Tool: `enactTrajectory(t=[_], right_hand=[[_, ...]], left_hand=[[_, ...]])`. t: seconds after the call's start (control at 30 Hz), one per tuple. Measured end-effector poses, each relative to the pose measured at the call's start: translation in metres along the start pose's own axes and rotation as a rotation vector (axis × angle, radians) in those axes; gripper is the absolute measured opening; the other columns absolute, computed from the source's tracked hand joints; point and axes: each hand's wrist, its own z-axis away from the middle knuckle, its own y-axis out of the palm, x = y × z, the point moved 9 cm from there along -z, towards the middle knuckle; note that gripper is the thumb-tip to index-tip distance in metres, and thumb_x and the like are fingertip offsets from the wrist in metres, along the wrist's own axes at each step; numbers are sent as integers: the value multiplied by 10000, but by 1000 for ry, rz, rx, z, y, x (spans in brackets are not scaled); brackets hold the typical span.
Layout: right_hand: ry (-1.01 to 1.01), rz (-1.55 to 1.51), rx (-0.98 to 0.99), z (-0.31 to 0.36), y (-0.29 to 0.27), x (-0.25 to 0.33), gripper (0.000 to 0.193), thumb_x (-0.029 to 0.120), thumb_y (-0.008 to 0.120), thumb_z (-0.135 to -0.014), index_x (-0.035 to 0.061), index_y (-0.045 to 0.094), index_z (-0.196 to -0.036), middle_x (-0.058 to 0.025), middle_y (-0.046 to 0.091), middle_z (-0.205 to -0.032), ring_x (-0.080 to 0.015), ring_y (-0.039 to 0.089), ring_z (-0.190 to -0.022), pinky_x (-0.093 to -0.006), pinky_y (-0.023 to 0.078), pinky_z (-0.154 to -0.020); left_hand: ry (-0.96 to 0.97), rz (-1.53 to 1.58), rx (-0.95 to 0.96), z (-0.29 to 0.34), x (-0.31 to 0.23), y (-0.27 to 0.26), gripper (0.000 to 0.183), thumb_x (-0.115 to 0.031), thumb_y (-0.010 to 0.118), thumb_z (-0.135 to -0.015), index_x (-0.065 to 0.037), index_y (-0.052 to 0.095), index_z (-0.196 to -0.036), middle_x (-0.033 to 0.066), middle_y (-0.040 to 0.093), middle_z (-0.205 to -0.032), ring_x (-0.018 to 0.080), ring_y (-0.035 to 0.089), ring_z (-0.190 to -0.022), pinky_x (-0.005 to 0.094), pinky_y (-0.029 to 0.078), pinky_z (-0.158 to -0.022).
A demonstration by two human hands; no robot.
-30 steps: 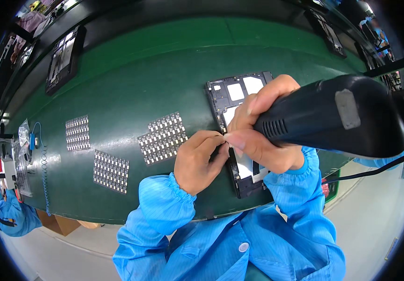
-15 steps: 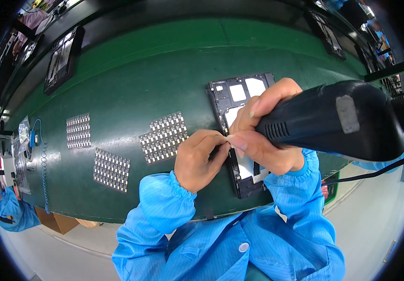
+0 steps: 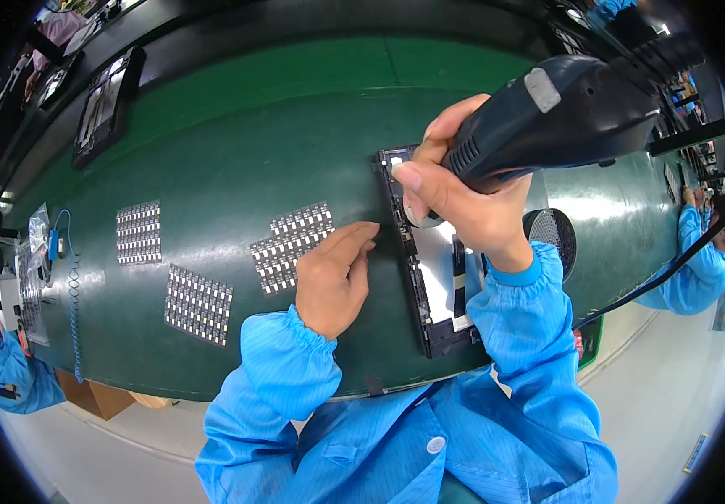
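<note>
My right hand (image 3: pixel 467 193) is wrapped round the handle of a black hair dryer (image 3: pixel 539 118) with slotted vents and a pale sticker. It hovers over a black flat-panel device housing (image 3: pixel 430 315) with white and silver panels. A round mesh grille (image 3: pixel 552 244) shows beyond my wrist, apparently the dryer's rear. My left hand (image 3: pixel 331 277) is left of the housing, fingers pressed together with the thumb close by; whatever they hold, if anything, is hidden. Just beside it lie sheets of small black-and-white parts (image 3: pixel 283 256), partly covered by the hand.
Two more sheets of small parts, an upper one (image 3: pixel 139 233) and a lower one (image 3: pixel 199 304), lie on the green table (image 3: pixel 228 176). A coiled blue cord (image 3: pixel 75 311) is at the left. Another housing (image 3: pixel 109 107) leans at the back left. A co-worker's blue sleeve (image 3: pixel 686 273) appears at right.
My hands have come apart. The left has drawn left, off the housing's edge. The right has lifted the dryer up and away, tilting its cord end toward the upper right.
</note>
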Motion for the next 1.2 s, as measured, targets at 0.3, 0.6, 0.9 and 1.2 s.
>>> enactTrajectory(t=[0.3,0.6,0.9,1.2], right_hand=[[9,-20,13,0,1,-7,327,-113,646,-746,18,425,-949,-76,561,-604,-123,562,-503,-258,482,-490],[-70,66,124,8,17,3,343,-114,639,-748,23,402,-955,-81,545,-612,-119,549,-514,-247,474,-501],[-130,43,154,7,17,6,363,-120,635,-737,16,418,-994,-76,556,-609,-119,552,-512,-242,469,-493],[-15,359,-168,34,-60,73,403,56,674,-722,55,426,-1039,-64,535,-625,-141,537,-512,-267,454,-466]], left_hand=[[-16,-21,-1,1,3,-2,218,119,522,-733,13,642,-881,143,664,-944,250,669,-784,300,531,-689],[-14,4,-30,2,5,-4,222,116,521,-720,8,650,-865,136,664,-945,257,667,-782,310,529,-679],[-19,-3,-3,0,4,1,246,124,515,-724,11,652,-895,146,659,-963,251,665,-803,306,529,-683],[472,-73,249,39,-72,33,409,-99,692,-654,25,595,-1032,212,565,-1111,361,563,-1018,466,460,-873]])
